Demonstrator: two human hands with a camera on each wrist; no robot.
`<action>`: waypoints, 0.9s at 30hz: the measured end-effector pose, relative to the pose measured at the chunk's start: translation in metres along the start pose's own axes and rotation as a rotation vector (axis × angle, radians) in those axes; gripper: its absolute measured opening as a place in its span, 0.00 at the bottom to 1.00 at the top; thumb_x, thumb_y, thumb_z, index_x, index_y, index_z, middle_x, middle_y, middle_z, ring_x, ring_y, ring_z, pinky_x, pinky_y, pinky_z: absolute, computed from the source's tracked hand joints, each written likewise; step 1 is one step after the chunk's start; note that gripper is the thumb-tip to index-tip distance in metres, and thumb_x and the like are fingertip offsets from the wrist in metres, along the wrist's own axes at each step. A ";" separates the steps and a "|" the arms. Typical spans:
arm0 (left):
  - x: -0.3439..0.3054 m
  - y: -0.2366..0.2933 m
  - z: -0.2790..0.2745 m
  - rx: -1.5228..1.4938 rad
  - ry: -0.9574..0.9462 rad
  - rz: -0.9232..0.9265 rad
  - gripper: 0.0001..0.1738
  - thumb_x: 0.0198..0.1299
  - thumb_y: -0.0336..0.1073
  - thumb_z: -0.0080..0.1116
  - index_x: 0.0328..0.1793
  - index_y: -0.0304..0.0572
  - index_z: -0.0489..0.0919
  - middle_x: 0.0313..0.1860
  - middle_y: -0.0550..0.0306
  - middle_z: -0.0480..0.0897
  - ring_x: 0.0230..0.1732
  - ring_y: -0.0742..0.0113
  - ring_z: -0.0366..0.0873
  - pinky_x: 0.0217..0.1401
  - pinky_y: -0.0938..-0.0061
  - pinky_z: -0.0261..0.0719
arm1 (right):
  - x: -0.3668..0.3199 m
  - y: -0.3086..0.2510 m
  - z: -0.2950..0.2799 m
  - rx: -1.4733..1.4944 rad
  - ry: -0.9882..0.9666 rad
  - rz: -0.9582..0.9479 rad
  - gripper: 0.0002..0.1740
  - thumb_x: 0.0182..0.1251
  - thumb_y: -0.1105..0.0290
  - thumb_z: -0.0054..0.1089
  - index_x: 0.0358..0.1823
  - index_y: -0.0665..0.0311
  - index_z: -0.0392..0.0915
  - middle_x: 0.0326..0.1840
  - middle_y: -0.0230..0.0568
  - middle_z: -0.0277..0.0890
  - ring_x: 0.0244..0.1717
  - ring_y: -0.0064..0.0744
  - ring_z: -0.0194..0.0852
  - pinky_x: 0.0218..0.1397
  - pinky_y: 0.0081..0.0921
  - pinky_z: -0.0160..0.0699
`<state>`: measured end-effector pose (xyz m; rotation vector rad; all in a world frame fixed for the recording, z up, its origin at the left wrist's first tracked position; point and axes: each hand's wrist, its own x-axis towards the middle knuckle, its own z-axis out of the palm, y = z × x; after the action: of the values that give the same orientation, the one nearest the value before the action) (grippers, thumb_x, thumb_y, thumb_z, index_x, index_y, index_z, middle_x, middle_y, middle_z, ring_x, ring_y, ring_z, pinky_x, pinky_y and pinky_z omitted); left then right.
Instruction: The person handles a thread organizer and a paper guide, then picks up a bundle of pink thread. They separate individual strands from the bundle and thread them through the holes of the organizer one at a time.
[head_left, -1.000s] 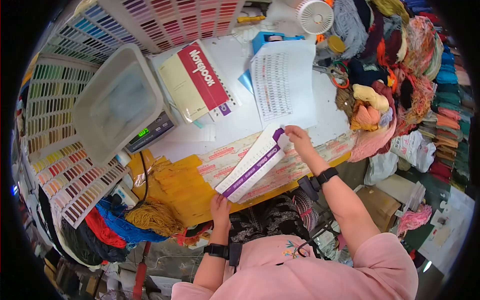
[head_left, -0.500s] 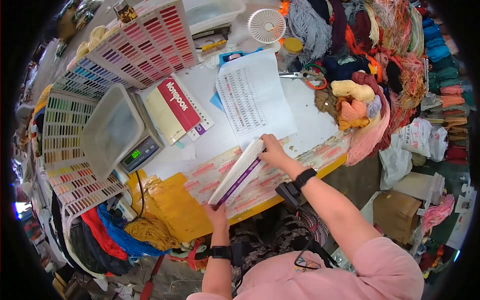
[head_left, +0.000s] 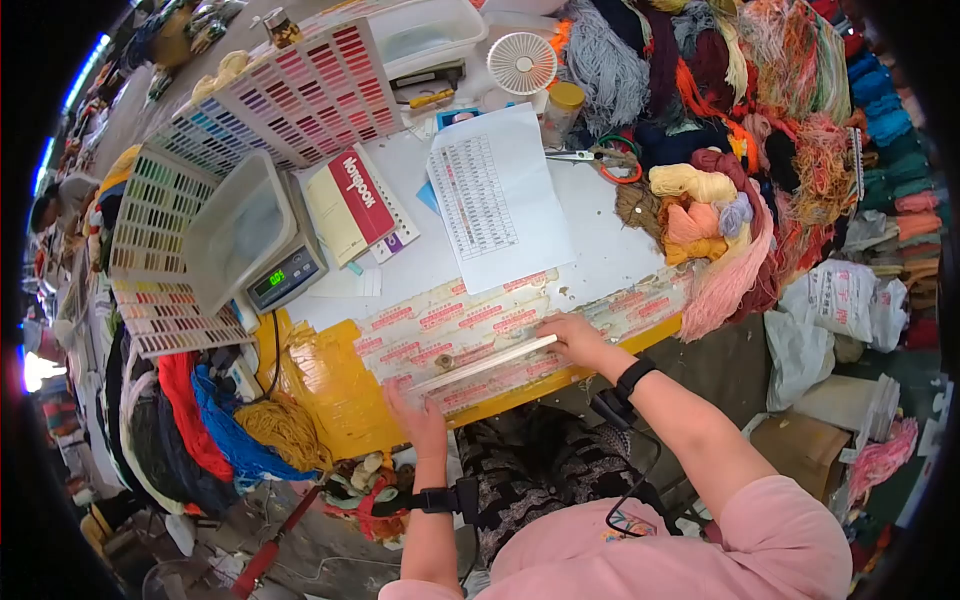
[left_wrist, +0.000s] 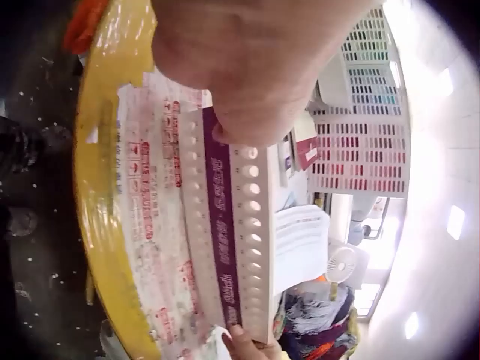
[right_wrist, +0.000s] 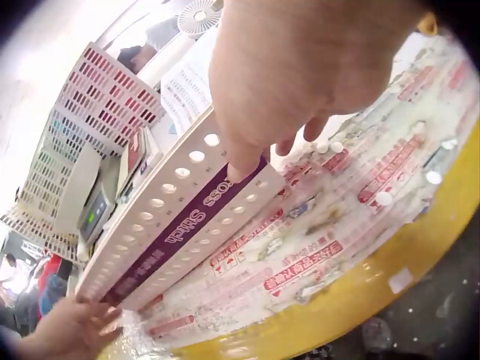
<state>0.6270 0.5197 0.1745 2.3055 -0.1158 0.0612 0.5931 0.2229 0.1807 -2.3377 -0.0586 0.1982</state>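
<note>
A stack of long white punched cards stands nearly on edge close over the near side of the table. Its face shows a purple band printed "Cross Stitch" between two rows of round holes. My right hand grips the right end, thumb on the printed face and fingers behind. At the left end, my left hand pinches the cards, its fingers blurred in the head view. The left wrist view shows a digit of it pressed on the purple band. Red-printed tape covers the tabletop beneath.
A printed sheet, a notebook and a scale bearing a plastic tray lie farther back. Colour charts stand at the left. Scissors and yarn skeins lie right. Yellow tape covers the front edge.
The cards have turned from lying tilted with the printed face up to standing edge-on, and swung from a steep diagonal toward level. Both hands keep hold of the ends; the right hand came lower.
</note>
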 end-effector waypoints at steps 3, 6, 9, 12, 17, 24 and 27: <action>0.019 0.069 -0.023 0.271 -0.199 0.416 0.27 0.47 0.28 0.54 0.56 0.38 0.65 0.51 0.43 0.68 0.53 0.49 0.66 0.54 0.66 0.66 | 0.002 -0.022 -0.010 -0.116 -0.101 -0.096 0.12 0.48 0.73 0.55 0.38 0.60 0.74 0.30 0.41 0.72 0.38 0.44 0.68 0.42 0.36 0.67; 0.032 0.067 -0.021 0.198 -0.477 0.332 0.20 0.47 0.29 0.53 0.50 0.37 0.71 0.41 0.46 0.75 0.44 0.46 0.72 0.47 0.64 0.70 | 0.019 -0.047 -0.020 -0.203 -0.277 -0.109 0.12 0.49 0.75 0.54 0.38 0.61 0.72 0.33 0.40 0.72 0.39 0.45 0.68 0.41 0.39 0.65; 0.025 0.021 -0.012 -0.139 -0.343 0.125 0.13 0.51 0.29 0.52 0.44 0.33 0.75 0.31 0.52 0.79 0.33 0.57 0.77 0.38 0.68 0.74 | 0.041 -0.062 -0.017 -0.052 0.010 -0.090 0.14 0.50 0.74 0.54 0.41 0.63 0.71 0.36 0.43 0.72 0.40 0.47 0.67 0.43 0.39 0.66; 0.017 0.006 -0.020 -0.816 -0.294 -0.326 0.13 0.54 0.28 0.52 0.47 0.31 0.73 0.36 0.57 0.79 0.34 0.73 0.76 0.34 0.79 0.74 | 0.048 -0.083 -0.002 -0.095 0.275 -0.186 0.22 0.51 0.73 0.53 0.50 0.66 0.64 0.46 0.52 0.68 0.48 0.51 0.65 0.50 0.37 0.65; 0.005 -0.045 -0.018 -1.007 -0.317 -0.758 0.13 0.53 0.26 0.52 0.46 0.34 0.73 0.36 0.58 0.79 0.34 0.77 0.75 0.34 0.84 0.73 | 0.037 -0.121 0.063 -0.120 -0.088 -0.283 0.27 0.51 0.72 0.53 0.55 0.67 0.60 0.54 0.51 0.62 0.55 0.48 0.60 0.56 0.36 0.61; 0.011 -0.061 -0.018 -0.996 -0.543 -0.795 0.16 0.61 0.35 0.43 0.54 0.42 0.68 0.43 0.59 0.75 0.42 0.73 0.73 0.41 0.79 0.72 | 0.046 -0.156 0.121 -0.195 -0.230 -0.446 0.29 0.53 0.68 0.52 0.57 0.68 0.57 0.61 0.48 0.54 0.63 0.42 0.49 0.62 0.36 0.52; 0.013 -0.057 -0.025 -1.056 -0.510 -0.938 0.17 0.60 0.33 0.43 0.56 0.42 0.65 0.40 0.61 0.76 0.42 0.73 0.73 0.42 0.78 0.72 | 0.061 -0.152 0.137 -0.251 -0.316 -0.418 0.31 0.56 0.64 0.50 0.60 0.67 0.55 0.64 0.47 0.51 0.65 0.41 0.44 0.64 0.41 0.46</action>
<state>0.6460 0.5750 0.1504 1.0976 0.5502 -0.8533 0.6338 0.4324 0.1877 -2.4557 -0.7588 0.3642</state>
